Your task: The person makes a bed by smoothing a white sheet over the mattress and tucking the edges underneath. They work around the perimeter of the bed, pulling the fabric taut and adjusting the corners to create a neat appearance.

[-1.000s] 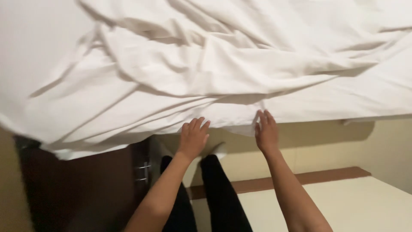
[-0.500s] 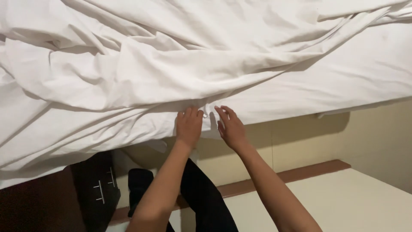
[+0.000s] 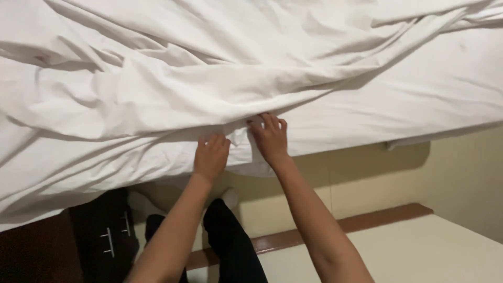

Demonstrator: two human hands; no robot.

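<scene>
A crumpled white bedsheet [image 3: 220, 78] covers the bed and fills the upper part of the head view. My left hand [image 3: 210, 157] grips the sheet's hanging edge, fingers curled into the cloth. Just to its right, my right hand [image 3: 270, 137] pinches a fold of the same edge, a small flap of sheet hanging between the two hands. Both forearms reach up from the bottom of the frame. My legs in black trousers [image 3: 233, 246] show below.
A dark cabinet with metal handles [image 3: 107, 236] stands at the lower left. A cream floor [image 3: 408, 251] with a brown strip [image 3: 377, 217] lies at the lower right, and a pale wall [image 3: 367, 178] runs under the bed edge.
My hands have come closer together along the sheet's edge, and the right hand has moved left and up into the fold. The view has shifted slightly.
</scene>
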